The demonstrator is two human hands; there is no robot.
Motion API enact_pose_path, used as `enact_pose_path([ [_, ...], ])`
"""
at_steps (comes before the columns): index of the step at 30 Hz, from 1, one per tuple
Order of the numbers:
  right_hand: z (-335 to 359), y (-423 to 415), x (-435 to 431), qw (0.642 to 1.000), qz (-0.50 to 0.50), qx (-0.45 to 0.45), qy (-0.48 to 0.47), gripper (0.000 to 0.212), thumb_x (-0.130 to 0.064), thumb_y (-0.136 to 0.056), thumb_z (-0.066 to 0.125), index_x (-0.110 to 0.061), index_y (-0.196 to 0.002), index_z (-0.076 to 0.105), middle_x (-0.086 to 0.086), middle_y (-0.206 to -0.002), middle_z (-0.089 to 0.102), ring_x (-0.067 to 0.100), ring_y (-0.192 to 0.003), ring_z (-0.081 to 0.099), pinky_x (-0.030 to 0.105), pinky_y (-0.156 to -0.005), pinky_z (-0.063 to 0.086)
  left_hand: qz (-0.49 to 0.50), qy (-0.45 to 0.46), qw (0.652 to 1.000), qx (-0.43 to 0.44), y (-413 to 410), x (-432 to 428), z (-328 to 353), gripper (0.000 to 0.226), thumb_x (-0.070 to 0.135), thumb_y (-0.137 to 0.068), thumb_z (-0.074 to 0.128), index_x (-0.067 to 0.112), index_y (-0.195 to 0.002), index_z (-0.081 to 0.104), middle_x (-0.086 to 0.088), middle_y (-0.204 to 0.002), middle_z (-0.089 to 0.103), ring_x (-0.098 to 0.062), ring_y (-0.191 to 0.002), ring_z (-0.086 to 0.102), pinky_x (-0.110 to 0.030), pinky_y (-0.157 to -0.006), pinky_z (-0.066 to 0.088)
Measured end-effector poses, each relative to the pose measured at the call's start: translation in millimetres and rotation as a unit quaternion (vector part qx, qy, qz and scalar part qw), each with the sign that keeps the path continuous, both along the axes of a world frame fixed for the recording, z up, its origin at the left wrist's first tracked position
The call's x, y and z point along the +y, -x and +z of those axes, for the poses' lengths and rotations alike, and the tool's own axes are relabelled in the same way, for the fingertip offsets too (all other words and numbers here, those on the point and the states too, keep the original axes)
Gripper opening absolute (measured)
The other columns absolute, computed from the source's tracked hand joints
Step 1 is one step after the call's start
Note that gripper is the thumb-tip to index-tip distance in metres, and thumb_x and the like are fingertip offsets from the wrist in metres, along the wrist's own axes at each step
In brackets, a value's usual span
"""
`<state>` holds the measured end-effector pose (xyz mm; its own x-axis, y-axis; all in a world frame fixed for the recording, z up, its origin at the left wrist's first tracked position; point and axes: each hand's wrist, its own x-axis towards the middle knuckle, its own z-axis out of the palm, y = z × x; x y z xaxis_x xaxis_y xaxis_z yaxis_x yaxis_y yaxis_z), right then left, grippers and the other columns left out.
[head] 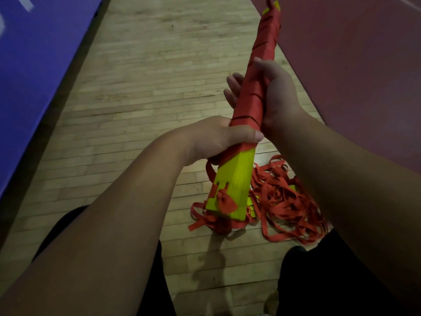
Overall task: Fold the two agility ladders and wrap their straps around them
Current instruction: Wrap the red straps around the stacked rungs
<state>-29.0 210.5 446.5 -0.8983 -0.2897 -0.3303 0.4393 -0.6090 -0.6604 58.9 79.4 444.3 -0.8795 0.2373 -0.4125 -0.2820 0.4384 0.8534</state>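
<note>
A folded agility ladder (pixel 234 179), a stack of yellow rungs, points up and away from me. Red strap (pixel 264 46) is wound around its upper two thirds; the lower yellow end is bare, with a red knot on its side. My left hand (pixel 218 137) grips the bundle at the lower edge of the wrapping, thumb across the front. Higher up, my right hand (pixel 275 92) grips the wrapped part, fingers curled behind it. A loose tangle of red strap (pixel 289 199) lies on the floor below, partly covering yellow rungs of a second ladder (pixel 293 188).
I am over a light wooden floor (pixel 141 92). A blue mat (pixel 38 60) runs along the left side and a dark red mat (pixel 355 71) along the right. My dark-clothed legs (pixel 319 281) are at the bottom of the view.
</note>
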Motion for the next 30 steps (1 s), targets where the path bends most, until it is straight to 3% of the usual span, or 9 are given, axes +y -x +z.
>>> enact_pose_path([
  [4,1,1,6,0.999,0.042,-0.016,0.018,0.038,-0.026,-0.103,0.065,-0.002,-0.13,0.053,0.019,-0.113,0.078,0.022,-0.075,0.074,0.033,-0.061,0.061,-0.027,-0.028,0.999,-0.005,-2,0,-1,0.044,0.06,-0.078,0.075,0.02,-0.096,0.071,0.002,-0.078,0.071,-0.017,-0.072,0.067,-0.033,-0.075,0.052],
  [8,-3,3,6,0.997,0.071,-0.034,-0.013,0.025,-0.024,-0.102,0.066,-0.008,-0.117,0.054,0.004,-0.081,0.063,0.014,-0.058,0.058,0.028,-0.051,0.052,-0.042,0.008,0.999,-0.013,-1,2,-3,0.066,0.08,-0.067,0.073,0.019,-0.093,0.071,-0.003,-0.078,0.065,-0.022,-0.071,0.058,-0.03,-0.062,0.047],
  [12,-8,0,2,0.989,0.051,0.001,-0.141,0.029,-0.019,-0.097,0.073,-0.009,-0.119,0.057,0.007,-0.088,0.063,0.017,-0.061,0.059,0.034,-0.059,0.056,-0.077,0.163,0.983,-0.019,2,-4,-6,0.062,0.08,-0.087,0.072,0.019,-0.097,0.076,0.001,-0.074,0.069,-0.016,-0.063,0.06,-0.033,-0.062,0.05],
  [15,-18,-1,-2,0.955,0.034,0.072,-0.285,0.036,-0.022,-0.096,0.076,-0.012,-0.125,0.057,0.01,-0.1,0.065,0.022,-0.073,0.064,0.039,-0.063,0.062,-0.106,0.278,0.954,-0.024,2,-2,-12,0.069,0.089,-0.082,0.067,0.022,-0.095,0.078,0.001,-0.075,0.072,-0.014,-0.055,0.062,-0.032,-0.06,0.055],
  [20,-28,2,-10,0.882,0.009,0.141,-0.449,0.053,-0.048,-0.096,0.077,-0.018,-0.128,0.047,0.006,-0.108,0.067,0.022,-0.088,0.073,0.046,-0.077,0.068,-0.111,0.406,0.907,0.021,1,5,-19,0.076,0.09,-0.081,0.068,0.015,-0.086,0.074,-0.003,-0.073,0.071,-0.017,-0.063,0.068,-0.032,-0.061,0.054],
  [22,-28,2,-12,0.869,0.014,0.14,-0.474,0.057,-0.054,-0.098,0.072,-0.018,-0.133,0.045,0.003,-0.107,0.064,0.02,-0.094,0.071,0.041,-0.08,0.063,-0.097,0.42,0.902,0.023,1,2,-22,0.073,0.089,-0.08,0.071,0.016,-0.087,0.074,-0.004,-0.077,0.072,-0.019,-0.07,0.071,-0.033,-0.065,0.057],
  [24,-27,4,-11,0.902,0.024,0.113,-0.416,0.054,-0.05,-0.098,0.072,-0.02,-0.136,0.047,0.004,-0.112,0.064,0.023,-0.102,0.071,0.042,-0.083,0.064,-0.082,0.391,0.917,0.018,3,-6,-21,0.06,0.079,-0.083,0.078,0.019,-0.089,0.075,-0.005,-0.085,0.075,-0.022,-0.079,0.073,-0.035,-0.07,0.058],
  [26,-21,5,-7,0.942,0.032,0.088,-0.321,0.05,-0.042,-0.096,0.076,-0.023,-0.136,0.052,0.006,-0.12,0.067,0.026,-0.105,0.073,0.042,-0.076,0.065,-0.077,0.333,0.94,0.013,4,-14,-14,0.047,0.07,-0.083,0.083,0.024,-0.091,0.076,-0.002,-0.089,0.075,-0.022,-0.083,0.073,-0.036,-0.073,0.059],
  [30,-3,3,2,0.988,0.054,0.068,-0.124,0.036,-0.025,-0.096,0.075,-0.009,-0.125,0.06,0.007,-0.101,0.069,0.018,-0.076,0.071,0.036,-0.071,0.062,-0.071,0.146,0.987,-0.018,0,-21,4,0.039,0.053,-0.086,0.088,0.022,-0.104,0.074,0.002,-0.08,0.069,-0.015,-0.069,0.061,-0.035,-0.066,0.053],
])
